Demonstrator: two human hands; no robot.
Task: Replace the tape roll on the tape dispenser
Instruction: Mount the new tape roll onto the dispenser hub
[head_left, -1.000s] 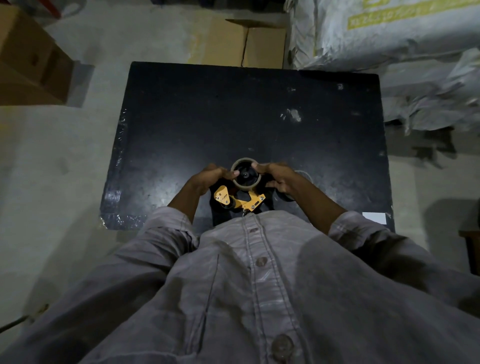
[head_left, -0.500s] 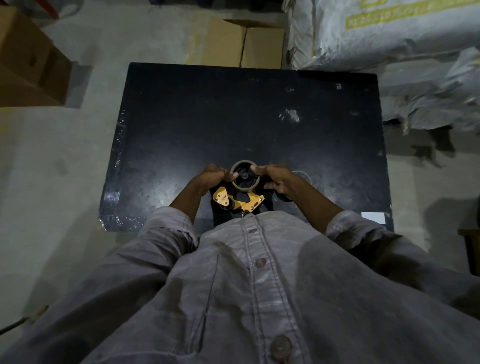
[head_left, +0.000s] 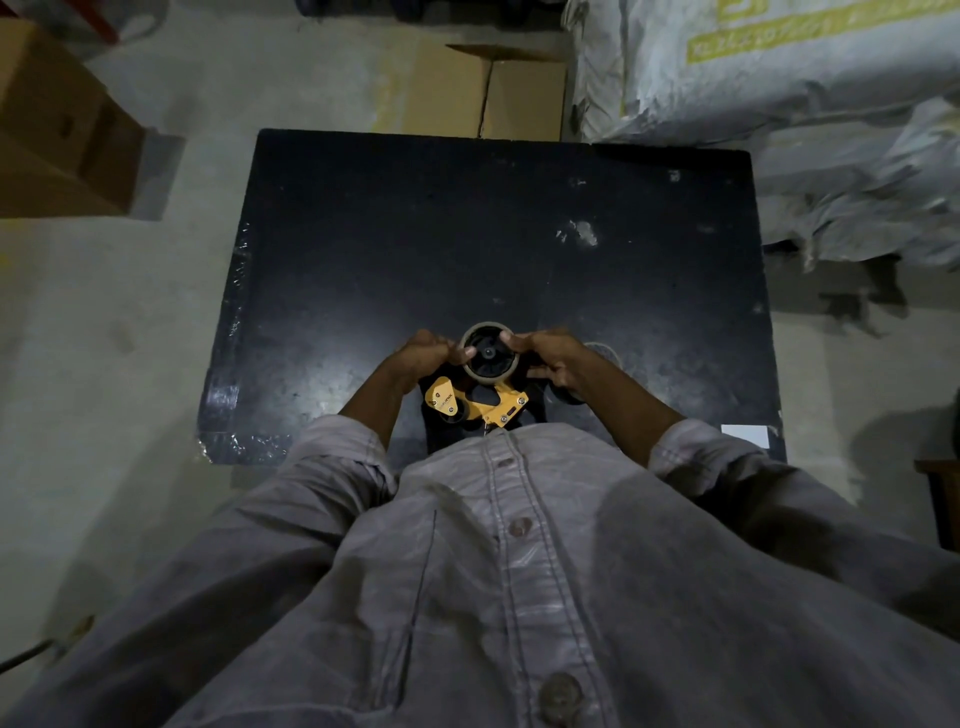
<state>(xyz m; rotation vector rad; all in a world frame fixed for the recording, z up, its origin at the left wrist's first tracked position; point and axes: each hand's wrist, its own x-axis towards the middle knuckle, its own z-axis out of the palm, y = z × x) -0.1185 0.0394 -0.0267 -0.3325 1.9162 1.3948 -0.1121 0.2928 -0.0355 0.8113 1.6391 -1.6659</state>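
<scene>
Tape dispenser (head_left: 475, 404) lies at the near edge of the table (head_left: 467, 218), about midway along that edge and close against your shirt. It lies on its side with the yellow plate facing up. The plate's long axis runs crosswise along the table's near edge, its right end a little nearer to you than its left. The wheel end points away from you, toward the table's far edge, and the tape roll (head_left: 506, 370) sits on the black hub there, its open face turned up and its axle standing up from the table. Your left hand (head_left: 423, 354) is curled against the roll's left side, thumb tip pressed on the rim. Your right hand (head_left: 551, 357) comes in from the other side, one fingertip hooked over the roll's far right rim and the remaining fingers curled; whether those also hold the dispenser's body, you cannot tell. So both hands clamp the roll between them. A second ring (head_left: 609, 352) lies flat on the table, partly hidden behind your right hand. Cardboard boxes (head_left: 498, 93) stand beyond the table's far edge.
</scene>
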